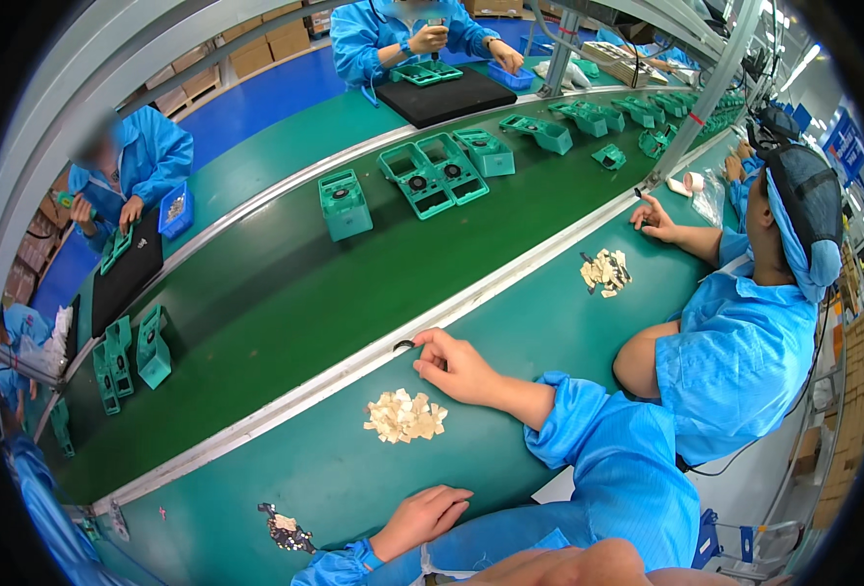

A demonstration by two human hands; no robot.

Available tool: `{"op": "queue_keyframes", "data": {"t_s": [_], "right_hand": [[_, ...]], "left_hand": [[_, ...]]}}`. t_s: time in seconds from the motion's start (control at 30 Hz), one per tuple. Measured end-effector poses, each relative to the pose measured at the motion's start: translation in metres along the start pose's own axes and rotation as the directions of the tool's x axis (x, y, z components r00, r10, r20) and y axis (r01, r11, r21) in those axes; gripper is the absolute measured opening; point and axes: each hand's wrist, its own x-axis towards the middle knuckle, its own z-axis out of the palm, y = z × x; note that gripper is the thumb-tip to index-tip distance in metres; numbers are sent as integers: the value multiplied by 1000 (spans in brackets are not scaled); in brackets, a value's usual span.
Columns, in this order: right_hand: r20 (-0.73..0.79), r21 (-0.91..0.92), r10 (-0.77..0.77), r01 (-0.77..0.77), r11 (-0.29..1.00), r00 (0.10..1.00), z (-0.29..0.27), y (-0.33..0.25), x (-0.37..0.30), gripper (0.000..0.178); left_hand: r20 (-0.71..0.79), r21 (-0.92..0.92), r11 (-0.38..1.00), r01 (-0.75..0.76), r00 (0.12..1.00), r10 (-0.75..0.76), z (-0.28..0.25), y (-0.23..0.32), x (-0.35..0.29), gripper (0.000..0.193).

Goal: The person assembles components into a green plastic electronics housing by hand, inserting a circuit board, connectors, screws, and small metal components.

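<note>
My right hand [459, 371] reaches over the bench to the pale rail beside the conveyor. Its fingers are curled, with a small curved black strip [404, 346] at the fingertips; the exact grip is partly hidden. Just below that hand lies a heap of beige paper scraps [405, 417]. My left hand [422, 520] rests on the bench near its front edge, fingers stretched out together and holding nothing visible. Left of it is a small pile of black pieces [295, 539] with a few beige scraps.
Green plastic housings [344, 205] stand on the green conveyor belt [286, 303]. At my right, a co-worker [735, 342] sits beside another scrap pile [605, 272] and a tape roll [693, 183]. Across the belt, people work on black mats [447, 96] with blue bins [175, 210]. A metal post [710, 93] rises at the right.
</note>
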Motion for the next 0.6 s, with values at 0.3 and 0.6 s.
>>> {"op": "queue_keyframes", "data": {"t_s": [0.3,0.6], "right_hand": [[-11,-13,-10,10,1000,1000,-5,-2,-1,32],[-7,-7,-9,9,1000,1000,-5,-1,-2,33]], "left_hand": [[-5,6,1000,-16,1000,16,2,1,3,18],[-17,6,1000,-16,1000,16,5,-1,2,18]]}}
